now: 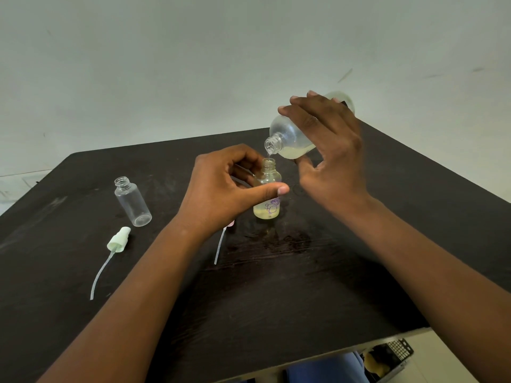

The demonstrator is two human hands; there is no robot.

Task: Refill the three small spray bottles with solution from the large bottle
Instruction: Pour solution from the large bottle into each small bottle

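My right hand (329, 150) grips the large clear bottle (287, 134), tipped with its open neck down and to the left. A thin stream of pale yellow solution runs from it into a small bottle (267, 189) with a purple print, standing upright mid-table. My left hand (226, 189) holds that small bottle, thumb across its front and fingers curled behind it. Yellow liquid fills its lower part. A second small bottle (132, 201), clear and uncapped, stands to the left, apart from both hands.
On the dark wooden table (276, 286), a pale green spray cap with its dip tube (117, 240) lies near the left bottle. A pink spray cap's tube (219, 246) shows under my left wrist. Wet patches lie in front of the filled bottle. A pale wall stands behind.
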